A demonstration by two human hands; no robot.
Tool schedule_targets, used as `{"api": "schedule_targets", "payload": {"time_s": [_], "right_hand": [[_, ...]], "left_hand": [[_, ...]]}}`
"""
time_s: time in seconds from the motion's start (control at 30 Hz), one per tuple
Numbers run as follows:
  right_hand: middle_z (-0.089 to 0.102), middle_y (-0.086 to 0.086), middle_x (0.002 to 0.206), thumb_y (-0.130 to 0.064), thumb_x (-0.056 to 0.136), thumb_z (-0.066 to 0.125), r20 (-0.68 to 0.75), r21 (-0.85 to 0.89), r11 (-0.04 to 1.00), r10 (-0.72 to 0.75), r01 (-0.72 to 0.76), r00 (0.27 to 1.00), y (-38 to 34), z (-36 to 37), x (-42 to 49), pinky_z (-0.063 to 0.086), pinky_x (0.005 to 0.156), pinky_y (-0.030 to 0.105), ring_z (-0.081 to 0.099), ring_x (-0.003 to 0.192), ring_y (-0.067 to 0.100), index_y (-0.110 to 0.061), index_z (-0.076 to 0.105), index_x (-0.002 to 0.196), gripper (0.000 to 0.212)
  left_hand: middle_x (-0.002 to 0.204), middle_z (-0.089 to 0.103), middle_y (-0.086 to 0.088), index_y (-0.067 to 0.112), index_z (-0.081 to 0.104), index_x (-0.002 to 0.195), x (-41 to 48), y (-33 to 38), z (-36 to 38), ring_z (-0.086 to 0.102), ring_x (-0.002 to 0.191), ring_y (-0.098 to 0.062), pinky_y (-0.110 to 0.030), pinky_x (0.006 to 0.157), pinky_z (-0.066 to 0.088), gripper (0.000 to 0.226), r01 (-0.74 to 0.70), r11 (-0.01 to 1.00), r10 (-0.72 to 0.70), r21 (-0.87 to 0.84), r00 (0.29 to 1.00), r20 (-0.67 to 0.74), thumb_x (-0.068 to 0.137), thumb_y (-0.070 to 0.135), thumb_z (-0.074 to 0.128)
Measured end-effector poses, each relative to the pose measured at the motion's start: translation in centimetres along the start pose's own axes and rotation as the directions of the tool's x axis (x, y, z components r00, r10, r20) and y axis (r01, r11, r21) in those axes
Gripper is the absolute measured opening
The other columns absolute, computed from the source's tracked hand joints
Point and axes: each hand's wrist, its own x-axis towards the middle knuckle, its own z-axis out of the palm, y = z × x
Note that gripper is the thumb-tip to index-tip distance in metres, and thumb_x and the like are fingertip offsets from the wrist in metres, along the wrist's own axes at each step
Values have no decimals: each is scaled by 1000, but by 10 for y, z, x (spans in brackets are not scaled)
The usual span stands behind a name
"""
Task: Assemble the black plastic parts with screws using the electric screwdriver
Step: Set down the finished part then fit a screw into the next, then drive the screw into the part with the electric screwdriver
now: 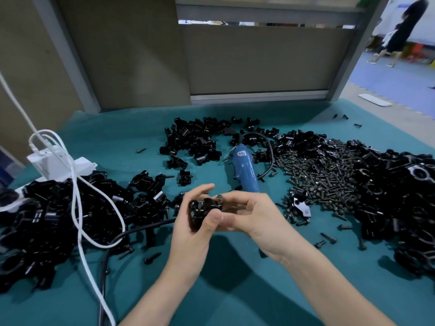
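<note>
Left hand (197,229) and right hand (256,220) are bare (forearms too).

The teal table (235,290) is carrying black plastic parts (47,220) heaped left, far and right, with screws (324,182) lying piled right of the electric screwdriver (244,170).

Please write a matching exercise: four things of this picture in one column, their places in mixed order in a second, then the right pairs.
1. blue electric screwdriver
2. white looped cable
3. heap of dark metal screws
4. small black plastic part

A. gripped by the left hand
B. just behind the right hand
C. over the left pile of black parts
D. right of the screwdriver

Pairs: 1-B, 2-C, 3-D, 4-A
</note>
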Motion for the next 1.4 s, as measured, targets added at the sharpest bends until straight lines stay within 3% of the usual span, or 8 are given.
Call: {"api": "schedule_targets", "payload": {"time_s": [0.13, 0.3, 0.43, 0.53, 0.7, 0.97, 1.17, 1.4], "right_hand": [[71, 14, 86, -15, 63, 80, -39, 14, 1000, 7, -7, 999, 8, 9, -1, 56, 89, 41, 69, 81, 27, -13, 74, 87, 25], [64, 8, 85, -10, 63, 85, 4, 19, 997, 78, -78, 997, 13, 9, -1, 55, 91, 38, 63, 82, 23, -16, 74, 83, 23], [71, -3, 82, -31, 66, 83, -206, -224, 974, -28, -19, 978, -14, -31, 16, 55, 75, 22, 68, 77, 15, -23, 73, 84, 22], [65, -6, 95, -50, 76, 73, -493, -663, 696, -129, -276, 860, -18, -72, 50, 48, 75, 25, 62, 88, 15, -17, 61, 104, 44], [55, 0, 80, -46, 72, 77, -499, -743, 435, 146, -509, 854, 14, -77, 82, 37, 48, 25, 51, 64, 12, -13, 53, 88, 44], [65, 10, 78, -31, 77, 69, -379, 212, 954, 281, -213, 882, -22, -72, 85, 51, 45, 21, 60, 49, 16, -5, 52, 110, 46], [66, 12, 96, -43, 91, 55, -208, 755, 634, -13, 169, 978, -47, -40, 95, 49, 46, 24, 57, 58, 18, -11, 47, 120, 44], [69, 2, 103, -25, 92, 60, -353, 792, 504, -82, 345, 932, -42, -49, 94, 51, 51, 21, 62, 64, 10, -9, 58, 113, 27]], "left_hand": [[70, 62, 8, 30, 66, 79, 1, 2, 3, 57, 57, -5, -15, 48, 45, 16, 48, 991, -63, -123, 991, -118, 67, 40, 72], [79, 65, -3, 27, 65, 78, 1, -5, 0, 63, 75, -37, -44, 70, 53, 18, 41, 998, -48, -42, 979, -197, 69, 41, 70], [67, 61, 3, 29, 65, 75, 3, -7, -4, 45, 52, -13, -27, 51, 37, 19, 61, 998, -55, 19, 974, -222, 70, 47, 64], [68, 67, -5, 26, 62, 71, 5, -6, -5, 36, 43, -10, -20, 42, 30, 18, 87, 995, -95, -50, 979, -180, 72, 44, 61], [62, 67, -7, 13, 62, 74, 6, -7, -5, 34, 40, -9, -19, 41, 29, 32, 161, 985, -170, -67, 969, -179, 67, 44, 63], [55, 63, -6, 6, 65, 69, 9, -7, -10, 39, 40, -7, -15, 41, 34, 30, 243, 966, -255, -86, 944, -207, 77, 33, 54], [51, 61, -4, 18, 68, 53, 10, -10, -12, 49, 45, -9, -17, 42, 36, 44, 316, 947, -318, -50, 917, -241, 94, 14, 52], [48, 57, -1, 23, 66, 49, 15, -9, -19, 42, 46, -11, -17, 43, 33, 49, 354, 935, -344, -2, 909, -236, 94, 14, 48]]}}
